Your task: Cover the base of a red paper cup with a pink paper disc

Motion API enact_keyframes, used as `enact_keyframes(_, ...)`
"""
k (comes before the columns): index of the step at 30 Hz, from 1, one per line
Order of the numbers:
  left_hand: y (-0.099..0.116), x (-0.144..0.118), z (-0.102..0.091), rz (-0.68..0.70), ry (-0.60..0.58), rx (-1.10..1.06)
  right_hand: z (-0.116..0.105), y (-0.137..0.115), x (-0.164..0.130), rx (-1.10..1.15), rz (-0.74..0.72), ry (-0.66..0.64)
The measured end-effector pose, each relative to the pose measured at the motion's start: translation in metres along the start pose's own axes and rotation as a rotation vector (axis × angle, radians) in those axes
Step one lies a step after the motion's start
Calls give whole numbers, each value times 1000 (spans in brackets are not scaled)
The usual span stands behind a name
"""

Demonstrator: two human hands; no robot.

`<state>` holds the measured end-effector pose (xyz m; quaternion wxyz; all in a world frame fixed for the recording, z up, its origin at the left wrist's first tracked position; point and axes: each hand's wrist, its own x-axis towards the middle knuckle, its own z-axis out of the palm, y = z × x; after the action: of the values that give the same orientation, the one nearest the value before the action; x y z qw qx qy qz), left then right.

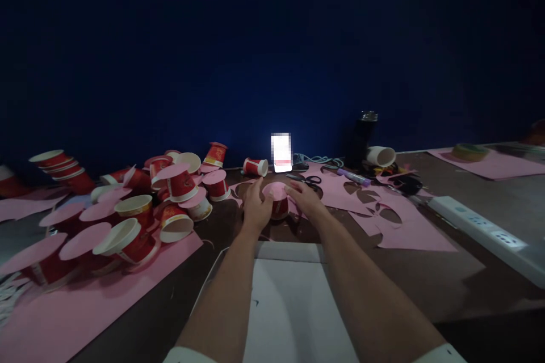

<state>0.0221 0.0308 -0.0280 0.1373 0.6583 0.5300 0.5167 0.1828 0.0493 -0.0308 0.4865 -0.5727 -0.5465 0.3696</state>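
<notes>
A red paper cup (280, 210) stands on the dark table in front of me, its top covered by a pink paper disc (275, 188). My left hand (257, 207) grips the cup from the left, with the thumb at the disc's edge. From the other side my right hand (307, 199) holds the disc's rim and the cup, fingers curled. Behind the hands, black scissors (314, 179) lie beside cut pink paper sheets (340, 190). A lit phone (281, 153) stands upright beyond the cup.
Many red paper cups (174, 221), several topped with pink discs, crowd the left over a pink sheet (114, 306). A white box (293, 295) lies under my forearms. To the right are a power strip (481, 232), a purple marker (354, 177) and a dark bottle (360, 139).
</notes>
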Motion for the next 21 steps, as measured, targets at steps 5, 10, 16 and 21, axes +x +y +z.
enact_keyframes(5,3,-1,-2,-25,9,-15,-1,-11,-6,-12,14,62)
enact_keyframes(10,2,0,2,-21,60,-17,6,-18,-6,19,29,134)
enact_keyframes(16,-1,-1,5,-27,58,8,12,-9,3,1,30,143)
enact_keyframes(21,1,-1,4,-51,52,-10,9,-5,4,8,30,133)
